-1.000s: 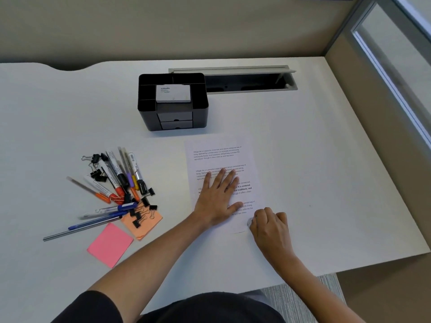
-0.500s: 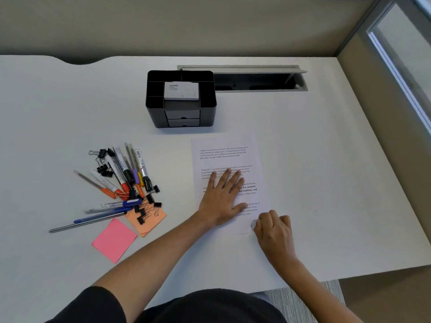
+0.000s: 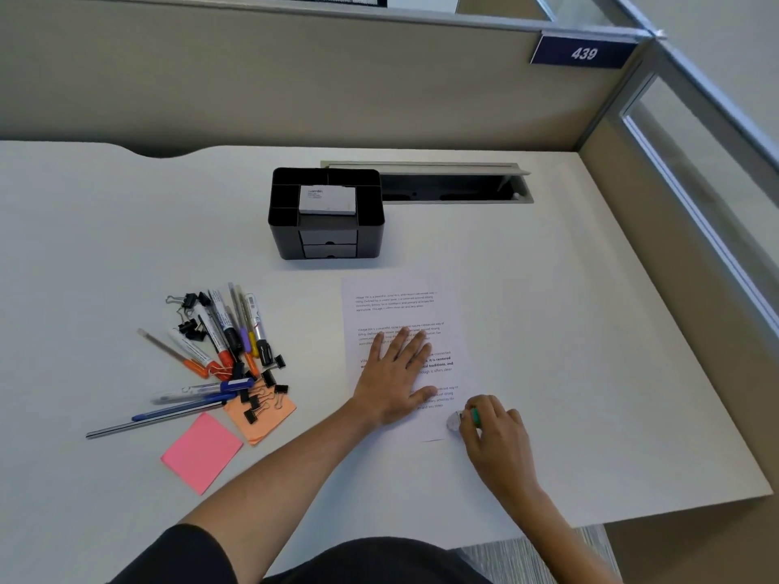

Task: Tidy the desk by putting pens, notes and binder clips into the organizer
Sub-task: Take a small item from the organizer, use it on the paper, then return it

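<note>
pens (image 3: 219, 343), binder clips (image 3: 257, 400) and sticky notes (image 3: 202, 453) lie well left of our left hand (image 3: 394, 379), fingers spread flat on the printed sheet (image 3: 400, 305). right hand (image 3: 495, 432) curled around a small white-green object (image 3: 457, 421). pens light, rigid: pinch mid-barrel. notes flimsy: lift by an edge. organizer (image 3: 326, 214) beyond fingertips.

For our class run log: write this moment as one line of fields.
left hand: flat on printed sheet | right hand: holding small white-green object at sheet corner | pens, clips, notes: unsorted | organizer: nearly empty
</note>
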